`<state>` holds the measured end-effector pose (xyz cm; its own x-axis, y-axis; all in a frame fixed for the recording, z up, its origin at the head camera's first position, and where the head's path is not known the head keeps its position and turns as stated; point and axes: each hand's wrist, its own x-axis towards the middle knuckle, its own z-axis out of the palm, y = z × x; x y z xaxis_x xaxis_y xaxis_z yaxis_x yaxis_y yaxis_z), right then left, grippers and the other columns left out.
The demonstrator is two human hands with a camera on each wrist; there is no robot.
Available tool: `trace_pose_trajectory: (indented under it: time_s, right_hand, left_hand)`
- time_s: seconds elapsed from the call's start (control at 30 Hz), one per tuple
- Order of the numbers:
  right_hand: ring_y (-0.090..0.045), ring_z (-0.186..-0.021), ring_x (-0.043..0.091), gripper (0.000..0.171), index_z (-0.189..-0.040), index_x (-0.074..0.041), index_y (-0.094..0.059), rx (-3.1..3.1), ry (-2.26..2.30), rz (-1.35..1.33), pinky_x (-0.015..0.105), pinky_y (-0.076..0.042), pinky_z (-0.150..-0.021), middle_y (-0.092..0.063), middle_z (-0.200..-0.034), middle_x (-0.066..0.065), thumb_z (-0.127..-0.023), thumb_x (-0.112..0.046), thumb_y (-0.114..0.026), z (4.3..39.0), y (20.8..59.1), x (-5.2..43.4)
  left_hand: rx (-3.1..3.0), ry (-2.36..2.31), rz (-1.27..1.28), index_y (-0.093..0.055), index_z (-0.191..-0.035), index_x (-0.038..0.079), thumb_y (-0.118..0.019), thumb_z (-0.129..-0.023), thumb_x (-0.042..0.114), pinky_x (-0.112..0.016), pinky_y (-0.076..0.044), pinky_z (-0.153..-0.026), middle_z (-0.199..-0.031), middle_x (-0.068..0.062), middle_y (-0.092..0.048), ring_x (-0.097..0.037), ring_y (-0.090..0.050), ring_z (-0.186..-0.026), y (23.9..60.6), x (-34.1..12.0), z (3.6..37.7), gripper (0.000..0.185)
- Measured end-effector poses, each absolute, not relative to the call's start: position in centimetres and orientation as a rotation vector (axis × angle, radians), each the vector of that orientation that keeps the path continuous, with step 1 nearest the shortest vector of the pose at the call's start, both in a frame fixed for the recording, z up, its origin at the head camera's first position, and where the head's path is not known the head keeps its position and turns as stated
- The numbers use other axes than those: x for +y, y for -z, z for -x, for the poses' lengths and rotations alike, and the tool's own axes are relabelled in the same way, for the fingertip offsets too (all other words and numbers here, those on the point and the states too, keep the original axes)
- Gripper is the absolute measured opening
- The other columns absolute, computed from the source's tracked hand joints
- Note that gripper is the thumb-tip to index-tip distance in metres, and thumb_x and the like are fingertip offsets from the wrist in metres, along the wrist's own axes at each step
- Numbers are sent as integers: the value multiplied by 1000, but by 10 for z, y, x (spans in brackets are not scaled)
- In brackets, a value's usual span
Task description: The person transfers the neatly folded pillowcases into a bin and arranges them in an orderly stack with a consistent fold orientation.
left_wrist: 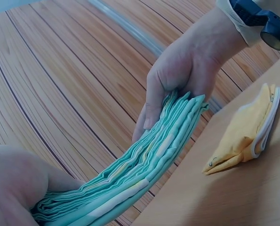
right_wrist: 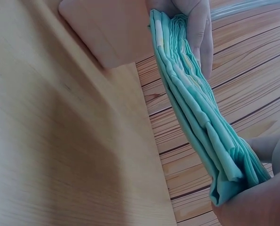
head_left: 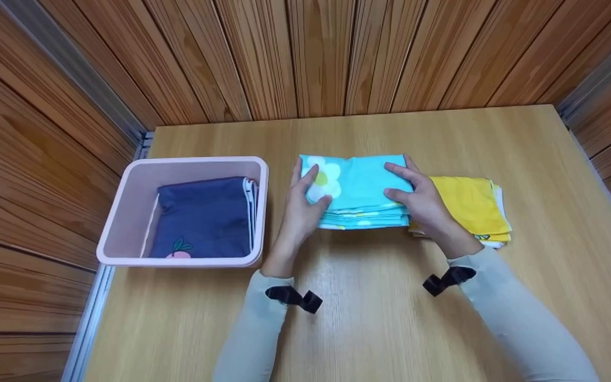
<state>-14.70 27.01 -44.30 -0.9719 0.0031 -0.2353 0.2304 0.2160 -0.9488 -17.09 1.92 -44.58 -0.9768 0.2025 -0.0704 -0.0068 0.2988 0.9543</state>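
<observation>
Both hands hold a folded turquoise cloth (head_left: 364,183) with white, yellow-centred flowers, lifted over the middle of the table. My left hand (head_left: 303,204) grips its left end, thumb on top; my right hand (head_left: 425,196) grips the opposite end the same way. From the left wrist, the many stacked layers of the cloth (left_wrist: 130,165) show along one edge, sagging slightly between the hands. In the right wrist view, the cloth's near corner (right_wrist: 229,174) is pinched by the right hand (right_wrist: 262,202), with a small fold sticking out there.
On the left, a pink plastic bin (head_left: 130,212) holds a folded navy cloth (head_left: 204,212) with a pink fruit print. Right of the turquoise cloth, a folded yellow cloth (head_left: 470,204) with white edging lies on the wooden table (head_left: 364,318). Wood-panelled walls (head_left: 316,58) enclose the back and sides.
</observation>
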Motion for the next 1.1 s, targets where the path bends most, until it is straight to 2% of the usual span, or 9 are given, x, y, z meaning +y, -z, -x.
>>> trace_pose_trajectory:
  time_s: [0.4,0.67,1.1]
  right_hand:
    - [10,-156,17,56,-156,-12,-42,2288,1880,-233,36,0,-125,4,-171,-5,-102,-4,-57,143,429,268]
    - [9,-156,18,57,-155,-7,-42,2280,1928,-208,36,-3,-126,4,-172,-3,-101,-2,-58,142,424,264]
    - [10,-156,16,56,-155,-10,-42,2276,1940,-213,35,-1,-125,4,-171,-5,-102,-2,-57,140,413,258]
  left_hand:
    - [2387,-1755,-184,-43,-155,13,-68,-96,5,-39,-21,-123,-172,1,-8,-25,-7,-157,430,17,168,64]
    - [2369,-1810,-213,-43,-154,9,-66,-95,0,-39,-17,-125,-172,-1,-9,-25,-7,-157,428,13,166,64]
    - [2354,-1830,-227,-44,-154,10,-66,-95,-2,-38,-16,-125,-171,0,-10,-23,-7,-157,416,6,165,65]
